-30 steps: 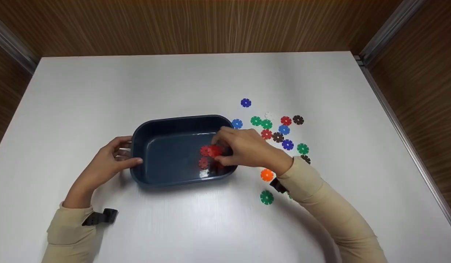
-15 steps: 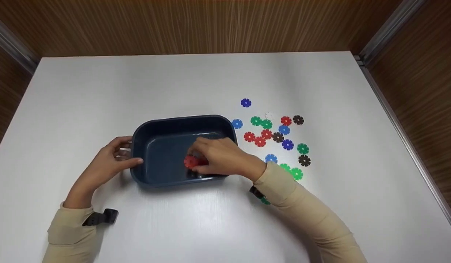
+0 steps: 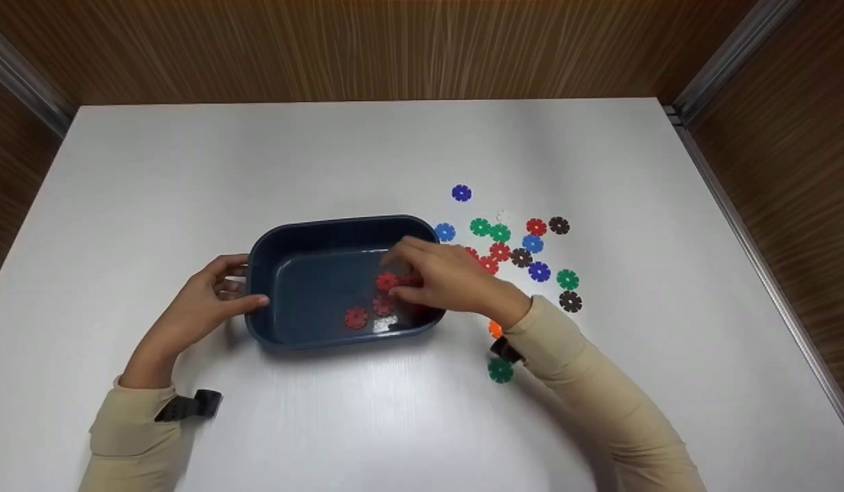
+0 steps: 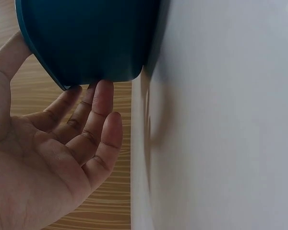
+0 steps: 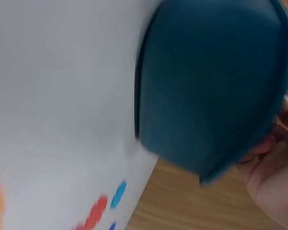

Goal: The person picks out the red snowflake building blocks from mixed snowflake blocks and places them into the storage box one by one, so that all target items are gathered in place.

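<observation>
Left grip [image 3: 203, 301]: fingers relaxed, I steady the blue tub [image 3: 326, 229] mid-desk [image 3: 189, 171].
Right grip [image 3: 442, 277]: I pinch a red disc [image 3: 387, 281] inside the tub.
Risk: loosened pinch, disc may bounce out.

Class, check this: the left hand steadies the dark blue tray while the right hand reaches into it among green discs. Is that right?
Not quite. The discs in the tray are red, not green, as the head view shows. The rest holds: the left hand steadies the tray while the right hand reaches in.
</observation>
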